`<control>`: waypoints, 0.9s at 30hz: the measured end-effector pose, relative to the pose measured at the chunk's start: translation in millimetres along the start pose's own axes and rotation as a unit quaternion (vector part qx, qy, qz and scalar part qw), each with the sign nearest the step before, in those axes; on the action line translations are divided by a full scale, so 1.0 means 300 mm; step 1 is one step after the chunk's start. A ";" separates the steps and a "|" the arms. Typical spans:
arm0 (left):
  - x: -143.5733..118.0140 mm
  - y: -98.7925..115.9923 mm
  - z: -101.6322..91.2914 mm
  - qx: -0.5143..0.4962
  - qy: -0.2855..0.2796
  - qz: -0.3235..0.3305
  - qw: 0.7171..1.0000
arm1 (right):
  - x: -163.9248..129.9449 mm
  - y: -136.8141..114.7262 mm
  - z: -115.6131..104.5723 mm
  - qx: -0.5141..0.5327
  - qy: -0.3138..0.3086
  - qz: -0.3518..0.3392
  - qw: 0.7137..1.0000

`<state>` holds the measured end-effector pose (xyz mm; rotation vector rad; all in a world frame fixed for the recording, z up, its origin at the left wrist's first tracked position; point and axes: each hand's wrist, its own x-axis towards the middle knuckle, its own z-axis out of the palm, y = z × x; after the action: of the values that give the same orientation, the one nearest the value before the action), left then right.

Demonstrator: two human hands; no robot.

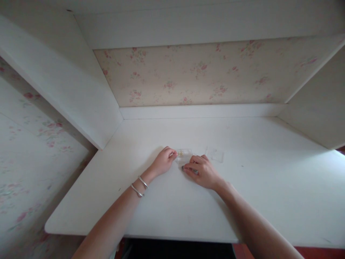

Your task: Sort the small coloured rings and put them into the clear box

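A small clear plastic box [185,152] lies on the white desk, with a tiny gold-coloured piece [179,153] at its left end. My left hand [165,160] is closed, thumb and fingertips pinched at that end of the box. Just right of and nearer than the box, my right hand [202,171] has its fingers curled low over the desk. Between its thumb and forefinger is a small object with a dark tip [183,168]; its kind is too small to make out. A second clear plastic piece [216,154], flat and lid-like, rests beyond the right hand.
The white desktop [269,187] runs wide on both sides, with a rounded front left corner. Side panels [88,100] and a floral back wall [188,75] enclose it, under a shelf [188,27]. Small dark specks [242,166] dot the surface. Something black [178,249] is below the front edge.
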<state>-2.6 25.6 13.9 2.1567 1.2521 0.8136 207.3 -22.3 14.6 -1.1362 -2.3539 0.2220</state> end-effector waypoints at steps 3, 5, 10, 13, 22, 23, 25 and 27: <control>0.033 -0.008 0.025 0.017 0.015 0.009 1.000 | 0.000 0.002 0.002 -0.009 -0.009 -0.002 1.000; 0.049 -0.015 0.040 0.025 0.023 0.016 0.999 | 0.000 0.002 0.004 -0.014 -0.012 -0.003 1.000; 0.063 -0.019 0.060 0.034 0.033 0.018 0.999 | -0.002 0.000 0.011 -0.024 -0.018 -0.006 1.000; 0.054 -0.011 0.050 0.031 0.043 0.019 0.998 | -0.003 0.001 0.013 -0.027 -0.022 -0.006 0.999; -0.039 0.027 -0.016 0.022 0.064 0.004 0.998 | 0.000 -0.007 0.010 -0.030 -0.011 -0.016 0.999; -0.051 0.033 -0.017 0.021 0.057 0.003 0.998 | 0.001 -0.007 0.010 -0.027 -0.009 -0.016 0.999; -0.073 0.045 -0.017 0.021 0.045 0.004 0.999 | 0.001 -0.006 0.010 -0.018 -0.004 -0.014 1.000; -0.088 0.055 -0.013 0.022 0.034 0.009 0.999 | 0.001 -0.003 0.012 -0.004 0.006 -0.013 1.000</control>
<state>-6.4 -4.7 21.6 2.1937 1.2973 0.8815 204.6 -22.4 12.0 -1.1067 -2.3604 0.1959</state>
